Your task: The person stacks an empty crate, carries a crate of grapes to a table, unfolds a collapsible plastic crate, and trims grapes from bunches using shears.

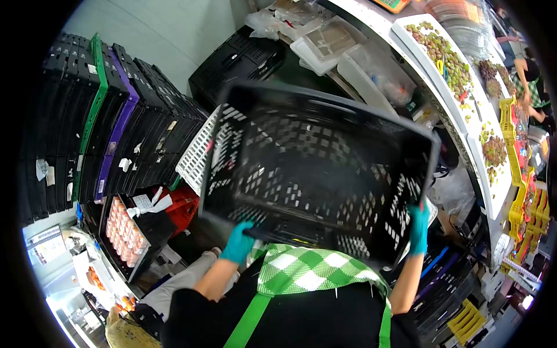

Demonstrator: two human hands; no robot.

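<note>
A large black plastic crate (301, 217) with slotted walls is held up in front of my body, tilted so that its inside faces me. No goods show inside it. My left hand (237, 243), in a teal glove, is closed on the crate's near rim at the lower left. On the right side, my right hand (418, 229), gloved the same way, grips the crate's side wall; its fingertips are partly hidden. The crate's far edge is blurred. Behind its left side a white slotted crate (194, 153) partly shows.
Tall stacks of black crates (58, 127) stand at left, with green and purple ones among them. A tray of pink packs (125, 232) sits below. Along the right runs a counter with a white tray (493, 191) of grapes and yellow crates (513, 214). Other people are at far right.
</note>
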